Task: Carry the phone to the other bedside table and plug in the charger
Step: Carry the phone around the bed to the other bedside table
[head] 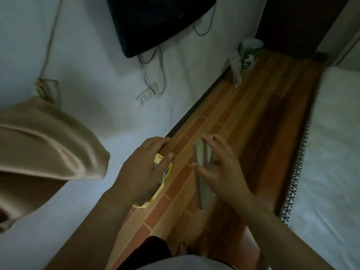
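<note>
step: carrying flat grey slab-shaped phone (202, 168) | right hand (224, 172) fingers wrapped round it | left hand (148, 164) open, empty | tip: firm grip, eyes on white wall power strip (146, 94)

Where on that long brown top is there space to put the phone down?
The long brick-patterned top is bare from the right hand, which holds the phone, up to the green-and-white cup at the far end, between the wall and the white bed. It's crowded near the left hand, over the yellow container.
</note>
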The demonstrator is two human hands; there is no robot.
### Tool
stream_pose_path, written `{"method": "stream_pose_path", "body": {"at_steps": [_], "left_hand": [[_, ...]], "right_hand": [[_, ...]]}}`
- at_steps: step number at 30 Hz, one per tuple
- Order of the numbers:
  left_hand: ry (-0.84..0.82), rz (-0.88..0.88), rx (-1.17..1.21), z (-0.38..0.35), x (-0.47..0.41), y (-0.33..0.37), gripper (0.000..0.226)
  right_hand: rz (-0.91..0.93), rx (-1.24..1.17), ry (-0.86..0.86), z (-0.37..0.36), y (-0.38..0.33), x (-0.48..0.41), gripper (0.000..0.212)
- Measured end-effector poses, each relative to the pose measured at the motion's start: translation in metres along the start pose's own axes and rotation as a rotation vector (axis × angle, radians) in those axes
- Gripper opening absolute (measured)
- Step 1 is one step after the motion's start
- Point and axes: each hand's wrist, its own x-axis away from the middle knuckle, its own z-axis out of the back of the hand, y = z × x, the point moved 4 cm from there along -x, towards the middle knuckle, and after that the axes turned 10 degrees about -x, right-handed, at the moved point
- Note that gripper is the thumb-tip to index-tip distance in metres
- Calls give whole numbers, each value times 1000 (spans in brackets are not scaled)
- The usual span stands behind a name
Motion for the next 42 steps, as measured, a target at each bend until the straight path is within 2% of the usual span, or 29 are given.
{"method": "stream_pose_path", "body": {"at_steps": [16,24,29,36,42], "left_hand": [[-99,-354,146,-33,-360,-25,45],[-294,-568,197,-109,-518,59,46],[-350,-661,199,-165,-632,131,47],[-331,-671,214,-211,-797,228,46],[-317,-573,227,-243,-930,250,49]], "right_hand": [[-116,87,348,70,71,-263,67],[-276,145,522,164,148,-333,69],[-282,213,630,250,212,-397,70],[-305,231,630,380,293,-516,70],[-264,174,563,461,354,-639,68]]}}
